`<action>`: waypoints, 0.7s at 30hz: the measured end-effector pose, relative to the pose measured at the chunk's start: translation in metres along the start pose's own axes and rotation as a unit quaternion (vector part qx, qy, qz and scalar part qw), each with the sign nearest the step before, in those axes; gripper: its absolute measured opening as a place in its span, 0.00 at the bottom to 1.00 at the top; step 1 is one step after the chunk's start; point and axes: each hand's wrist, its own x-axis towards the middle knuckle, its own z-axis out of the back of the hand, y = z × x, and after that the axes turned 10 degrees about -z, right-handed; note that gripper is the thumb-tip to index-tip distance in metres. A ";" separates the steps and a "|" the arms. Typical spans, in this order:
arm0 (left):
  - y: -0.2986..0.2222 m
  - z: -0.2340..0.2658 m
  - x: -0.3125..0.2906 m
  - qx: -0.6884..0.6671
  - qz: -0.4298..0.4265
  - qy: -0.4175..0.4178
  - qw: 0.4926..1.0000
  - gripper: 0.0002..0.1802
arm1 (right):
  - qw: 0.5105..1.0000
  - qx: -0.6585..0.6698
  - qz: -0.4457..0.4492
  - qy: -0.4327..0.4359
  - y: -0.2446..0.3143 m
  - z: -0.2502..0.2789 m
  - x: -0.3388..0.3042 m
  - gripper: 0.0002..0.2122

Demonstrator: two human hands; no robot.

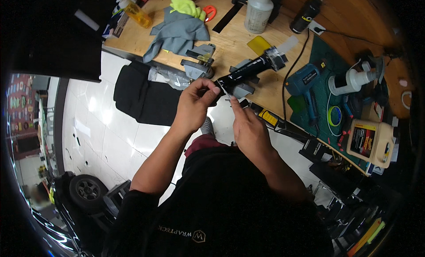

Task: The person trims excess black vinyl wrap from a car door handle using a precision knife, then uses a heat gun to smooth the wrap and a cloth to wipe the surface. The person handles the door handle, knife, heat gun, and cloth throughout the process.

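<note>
While the left hand pinches the near end of the black tube, the right hand points its forefinger there, and I cannot tell whether it grips anything. Slanting over the grey clamp at the edge of the desk, the tube could twist or slip if pressed unevenly.
</note>
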 end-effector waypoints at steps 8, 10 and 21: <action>-0.002 0.002 0.004 -0.011 0.012 -0.016 1.000 0.05 | 1.000 0.001 -0.008 -0.006 -0.007 0.003 -0.011 0.24; 0.001 0.005 0.004 -0.003 0.001 -0.021 1.000 0.05 | 1.000 0.000 -0.006 -0.006 -0.007 0.004 -0.012 0.25; 0.001 -0.001 0.005 -0.039 0.030 -0.052 0.997 0.05 | 0.948 0.186 0.051 -0.254 -0.022 0.020 0.013 0.15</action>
